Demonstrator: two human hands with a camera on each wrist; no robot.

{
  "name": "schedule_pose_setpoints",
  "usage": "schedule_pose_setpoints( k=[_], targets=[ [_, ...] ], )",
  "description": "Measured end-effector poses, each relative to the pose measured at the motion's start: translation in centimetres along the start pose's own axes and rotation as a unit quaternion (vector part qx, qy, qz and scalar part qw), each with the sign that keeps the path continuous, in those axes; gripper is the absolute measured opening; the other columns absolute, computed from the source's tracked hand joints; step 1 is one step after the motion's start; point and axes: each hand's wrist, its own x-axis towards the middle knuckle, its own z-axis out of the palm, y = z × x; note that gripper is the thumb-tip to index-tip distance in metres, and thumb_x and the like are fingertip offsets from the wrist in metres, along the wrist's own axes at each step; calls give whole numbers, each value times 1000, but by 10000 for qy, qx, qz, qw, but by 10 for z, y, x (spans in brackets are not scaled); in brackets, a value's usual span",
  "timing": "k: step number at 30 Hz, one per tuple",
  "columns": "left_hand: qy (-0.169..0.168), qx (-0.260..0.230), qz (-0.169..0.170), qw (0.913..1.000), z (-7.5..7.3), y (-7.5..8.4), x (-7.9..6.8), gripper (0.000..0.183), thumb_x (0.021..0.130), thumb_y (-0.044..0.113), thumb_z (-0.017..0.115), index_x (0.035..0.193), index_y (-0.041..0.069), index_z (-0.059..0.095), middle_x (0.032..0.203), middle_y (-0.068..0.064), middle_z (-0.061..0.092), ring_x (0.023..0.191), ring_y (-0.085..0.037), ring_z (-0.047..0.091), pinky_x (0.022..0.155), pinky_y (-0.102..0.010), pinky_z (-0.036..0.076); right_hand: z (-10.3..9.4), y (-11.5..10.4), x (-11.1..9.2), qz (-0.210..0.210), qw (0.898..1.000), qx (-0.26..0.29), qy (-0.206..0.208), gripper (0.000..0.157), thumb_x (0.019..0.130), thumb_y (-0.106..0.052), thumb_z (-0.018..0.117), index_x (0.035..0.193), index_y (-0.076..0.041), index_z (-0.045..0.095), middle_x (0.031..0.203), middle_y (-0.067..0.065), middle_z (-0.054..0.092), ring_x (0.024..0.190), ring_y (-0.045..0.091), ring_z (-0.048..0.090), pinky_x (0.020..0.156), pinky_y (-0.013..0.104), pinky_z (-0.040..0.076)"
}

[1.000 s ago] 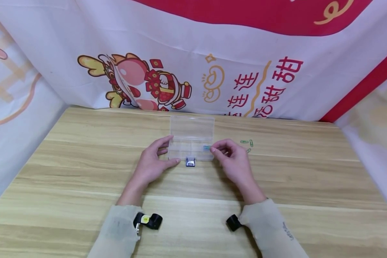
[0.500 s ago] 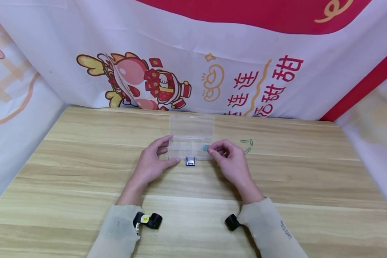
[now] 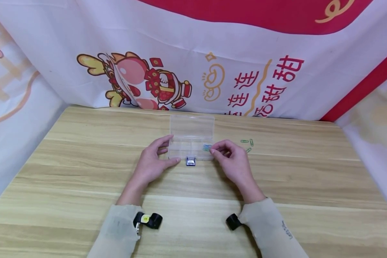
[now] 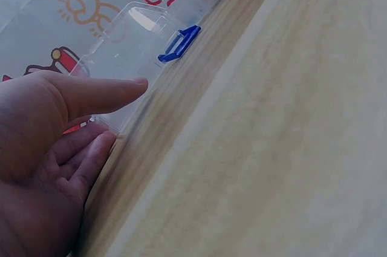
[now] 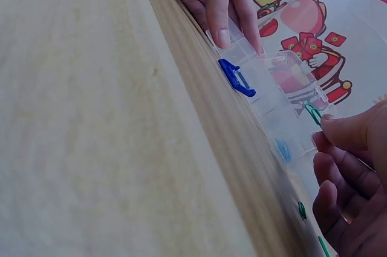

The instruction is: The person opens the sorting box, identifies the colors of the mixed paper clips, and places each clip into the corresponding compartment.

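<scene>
While the right hand (image 3: 233,161) pinches it between thumb and forefinger, one green paper clip (image 5: 312,114) is held above the right end of a clear plastic compartment box (image 3: 180,144), gripped by one end, presumably so the far loop is free. Box lid (image 3: 192,126): one, raised at the rear, apparently to leave the compartments accessible. Blue latch (image 3: 191,162): one, front edge, unfastened. Blue paper clips (image 5: 283,149): right-end compartment, number unclear. Left hand (image 3: 149,163): clamped about the box's left end, thumb in front, fingers at side and back, likely to prevent sliding. Loose green paper clips (image 3: 251,142): three, beyond the right hand, seemingly placed for easy reach. Wood-grain table (image 3: 193,229): beneath all. Printed cloth (image 3: 132,21): behind the table.

Views compared: the right wrist view shows the held clip's loop distinctly, hard to separate from the blue ones in the head view. Only the head view shows all three loose clips clearly. The left wrist view shows the left thumb extended straight, fingers low beside the box.
</scene>
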Motion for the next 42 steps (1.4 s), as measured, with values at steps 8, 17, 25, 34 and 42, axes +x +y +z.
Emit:
schedule_pose_setpoints(
  k=[8, 17, 25, 34, 42],
  targets=[
    [-5, 8, 37, 10000, 0, -1, 0, 80, 90, 14, 88, 160, 27, 51, 158, -11, 56, 145, -36, 56, 125, -50, 48, 0, 2, 0, -87, 10000, -23, -3, 8, 100, -21, 78, 106, -16, 78, 103, 4, 75, 96, 20, 63, 84, 31, 55],
    [2, -6, 63, 10000, 0, -1, 0, 81, 90, 13, 88, 160, 26, 51, 158, -11, 56, 145, -36, 56, 125, -50, 48, -1, 3, -1, -114, 9999, -2, -59, 10, 99, -24, 80, 106, -18, 78, 102, 3, 74, 94, 20, 62, 82, 30, 55],
    [-13, 12, 40, 10000, 0, 0, 0, 81, 90, 13, 88, 161, 26, 51, 159, -11, 56, 146, -36, 56, 125, -50, 48, -1, 3, -1, -129, 9999, -21, -63, 9, 100, -25, 79, 105, -18, 77, 102, 3, 74, 94, 21, 62, 81, 30, 54],
    [-30, -12, 41, 10000, 0, 1, 0, 81, 90, 13, 88, 161, 26, 51, 158, -11, 57, 145, -36, 56, 125, -50, 48, -23, 15, 5, -123, 9992, 139, 347, 13, 99, -23, 79, 109, -14, 77, 106, 5, 75, 92, 20, 64, 73, 24, 57],
    [-28, -7, 6, 10000, 0, 1, -1, 81, 90, 13, 88, 161, 26, 51, 159, -11, 56, 146, -36, 55, 125, -50, 47, -63, 40, 10, 211, 9951, 211, 938, 22, 100, -29, 79, 113, -11, 77, 100, -3, 73, 89, 14, 63, 67, 19, 56]
  ],
)
